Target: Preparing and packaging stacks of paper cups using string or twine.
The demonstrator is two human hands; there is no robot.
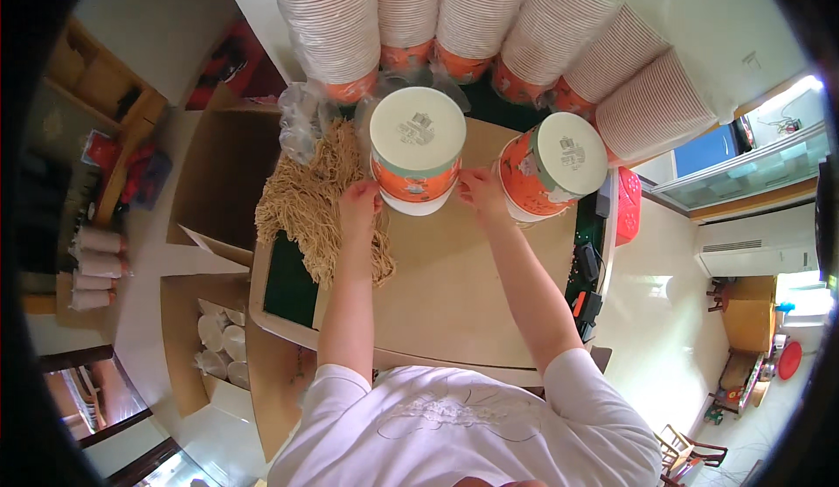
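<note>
An orange, white and green paper bucket (416, 183) stands upside down on a brown cardboard sheet (454, 295), its pale base upward. My left hand (360, 204) is closed in a pinch at the bucket's left side, near the rim. On the right side my right hand (481, 191) pinches too, its fingertips close to the bucket wall. Whatever sits between the fingers is too small to make out. A heap of tan cords (306, 203) lies beside and under my left wrist. Another upturned paper bucket (535, 179) stands right of my right hand.
Tall stacks of nested paper buckets (489, 15) in clear plastic line the table's far side. Crumpled plastic (301, 120) lies behind the cords. Open cardboard boxes (210, 181) stand left of the table. Small black and orange items (587, 305) lie at its right edge, beside a red stool (627, 205).
</note>
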